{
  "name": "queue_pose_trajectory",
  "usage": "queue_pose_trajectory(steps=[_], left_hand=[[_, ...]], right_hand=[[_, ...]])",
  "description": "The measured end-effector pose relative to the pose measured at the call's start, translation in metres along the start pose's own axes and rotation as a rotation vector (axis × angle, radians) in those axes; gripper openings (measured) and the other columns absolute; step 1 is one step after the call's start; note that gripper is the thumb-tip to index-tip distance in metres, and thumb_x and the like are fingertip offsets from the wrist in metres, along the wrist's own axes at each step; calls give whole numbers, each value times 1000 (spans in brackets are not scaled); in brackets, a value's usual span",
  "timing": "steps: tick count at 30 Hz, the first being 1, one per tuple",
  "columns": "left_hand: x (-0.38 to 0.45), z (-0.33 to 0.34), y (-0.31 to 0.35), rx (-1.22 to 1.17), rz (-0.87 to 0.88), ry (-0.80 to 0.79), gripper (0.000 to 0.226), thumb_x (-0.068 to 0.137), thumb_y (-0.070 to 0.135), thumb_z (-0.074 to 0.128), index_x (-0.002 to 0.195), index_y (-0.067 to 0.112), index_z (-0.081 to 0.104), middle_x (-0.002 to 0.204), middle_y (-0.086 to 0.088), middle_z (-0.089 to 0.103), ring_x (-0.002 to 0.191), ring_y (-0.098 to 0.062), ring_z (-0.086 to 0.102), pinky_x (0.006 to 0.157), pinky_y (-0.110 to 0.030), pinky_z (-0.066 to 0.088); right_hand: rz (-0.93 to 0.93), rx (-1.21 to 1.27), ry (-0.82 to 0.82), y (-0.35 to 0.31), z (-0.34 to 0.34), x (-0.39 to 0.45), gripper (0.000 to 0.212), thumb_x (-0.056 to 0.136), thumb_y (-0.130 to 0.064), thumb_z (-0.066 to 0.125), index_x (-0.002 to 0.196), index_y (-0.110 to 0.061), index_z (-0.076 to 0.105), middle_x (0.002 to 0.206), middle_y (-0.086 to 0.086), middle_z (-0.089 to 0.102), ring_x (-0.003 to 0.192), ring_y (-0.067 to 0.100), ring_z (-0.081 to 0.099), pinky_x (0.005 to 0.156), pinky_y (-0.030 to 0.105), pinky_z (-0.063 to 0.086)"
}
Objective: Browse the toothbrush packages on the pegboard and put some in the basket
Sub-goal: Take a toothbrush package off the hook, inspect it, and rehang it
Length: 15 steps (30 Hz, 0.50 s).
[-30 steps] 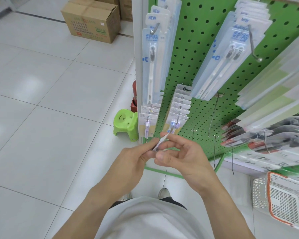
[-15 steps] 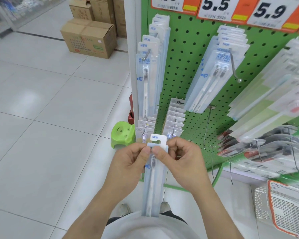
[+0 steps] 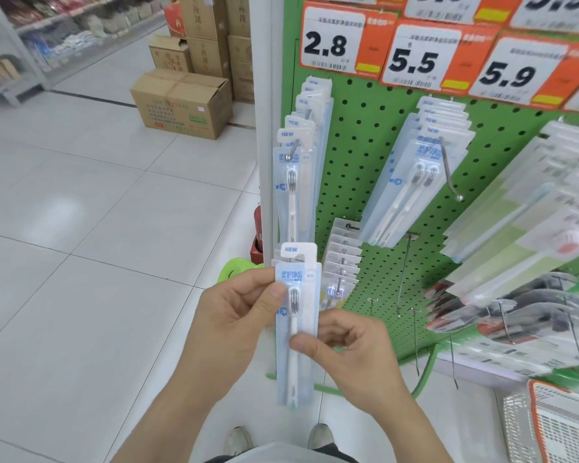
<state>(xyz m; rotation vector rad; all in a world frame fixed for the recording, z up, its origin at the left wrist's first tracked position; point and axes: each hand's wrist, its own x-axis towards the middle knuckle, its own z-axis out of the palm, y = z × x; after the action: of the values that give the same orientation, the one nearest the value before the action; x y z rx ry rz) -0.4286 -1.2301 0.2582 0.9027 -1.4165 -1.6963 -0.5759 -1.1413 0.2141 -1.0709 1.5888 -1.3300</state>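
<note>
Both hands hold one toothbrush package (image 3: 295,325) upright in front of the person, out from the green pegboard (image 3: 375,168) and off its hooks. The left hand (image 3: 238,315) pinches the package's left edge near the top, thumb pressed on the front just under the printed header. The right hand (image 3: 351,349) pinches the right edge lower down, thumb on the front at the brush handle, the other fingers curled behind. The package is clear and pale blue, with a white hang tab marked "NEW" and a single white brush with dark bristles inside.

On the pegboard, a row of like single-brush packages (image 3: 295,182) hangs on the leftmost hook, just above the held one. A row of twin-brush packages (image 3: 411,182) hangs to the right. Orange price tags (image 3: 425,58) reading 2.8, 5.5 and 5.9 sit along the top. The basket (image 3: 562,426), white mesh with an orange rim, stands at lower right; its contents cannot be made out. A cardboard box (image 3: 181,101) rests on the tiled floor beyond.
</note>
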Motion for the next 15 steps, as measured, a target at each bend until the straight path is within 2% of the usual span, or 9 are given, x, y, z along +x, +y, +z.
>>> queue_pose_trajectory(steps=[2, 5, 7, 10, 13, 15], left_hand=[[3, -1, 9, -29, 42, 35, 27, 85, 16, 62, 107, 6, 75, 96, -12, 78, 90, -29, 75, 87, -41, 60], [12, 0, 27, 8, 115, 68, 20, 87, 11, 64, 103, 10, 76, 94, -6, 79, 86, -22, 76, 78, -30, 62], [16, 1, 39, 74, 184, 77, 18, 90, 7, 64, 102, 13, 75, 93, 1, 80, 85, -15, 76, 75, -23, 60], [23, 2, 57, 112, 294, 113, 19, 86, 15, 65, 101, 17, 75, 93, 6, 79, 84, -14, 77, 73, -23, 61], [30, 5, 68, 129, 351, 129, 19, 89, 12, 64, 101, 22, 74, 91, 10, 79, 82, -12, 77, 72, -22, 61], [36, 5, 72, 162, 350, 142, 23, 93, 6, 63, 102, 24, 75, 90, 13, 79, 80, -10, 76, 68, -20, 60]], right_hand=[[-46, -59, -26, -5, 0, 2, 10, 79, -45, 78, 81, -35, 77, 76, -12, 76, 67, 8, 68, 71, 29, 56], [-94, -121, -58, -10, 3, 9, 30, 83, -65, 69, 88, -36, 75, 76, -9, 75, 65, 14, 66, 71, 42, 58], [-170, -142, 0, -15, 4, 16, 27, 84, -63, 68, 94, -38, 73, 77, -14, 76, 63, 9, 66, 67, 37, 58], [-334, -206, 140, -26, 5, 26, 26, 86, -55, 69, 95, -31, 70, 74, -18, 74, 58, 7, 63, 62, 20, 53], [-411, -232, 230, -34, 6, 34, 20, 88, -42, 75, 96, -24, 69, 71, -14, 72, 58, 7, 62, 61, 14, 48], [-418, -191, 243, -39, 8, 37, 26, 85, -37, 77, 106, -31, 64, 75, -13, 72, 62, 7, 67, 60, 14, 49]])
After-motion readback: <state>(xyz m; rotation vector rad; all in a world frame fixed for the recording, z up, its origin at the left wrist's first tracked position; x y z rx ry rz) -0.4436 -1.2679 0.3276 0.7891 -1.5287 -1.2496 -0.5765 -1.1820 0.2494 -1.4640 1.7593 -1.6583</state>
